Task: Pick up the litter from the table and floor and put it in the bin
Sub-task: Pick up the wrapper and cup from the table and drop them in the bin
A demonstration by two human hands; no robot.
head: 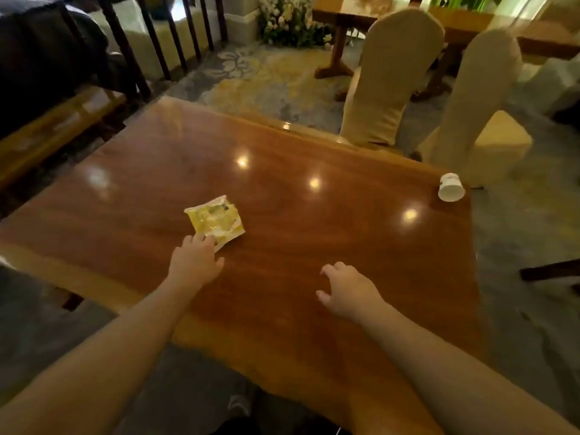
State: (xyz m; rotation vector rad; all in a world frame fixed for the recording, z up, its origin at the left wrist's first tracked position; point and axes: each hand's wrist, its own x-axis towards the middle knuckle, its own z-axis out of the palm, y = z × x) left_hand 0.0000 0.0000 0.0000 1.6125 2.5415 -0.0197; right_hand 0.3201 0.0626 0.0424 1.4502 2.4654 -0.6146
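The left hand (pixel 196 260) rests its fingertips on the yellow wrapper's (pixel 215 223) near edge, not yet pinching. Best curl them under it. The right hand (pixel 348 291) hovers spread, empty.

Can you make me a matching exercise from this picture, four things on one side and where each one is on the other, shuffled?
Things:
1. yellow wrapper
2. white cup
3. left hand
4. right hand

Places:
A. lying at the table's far right corner
B. touching the wrapper's near edge
C. mid-table, left of centre
D. open, touching no litter

Pairs: 1-C, 2-A, 3-B, 4-D
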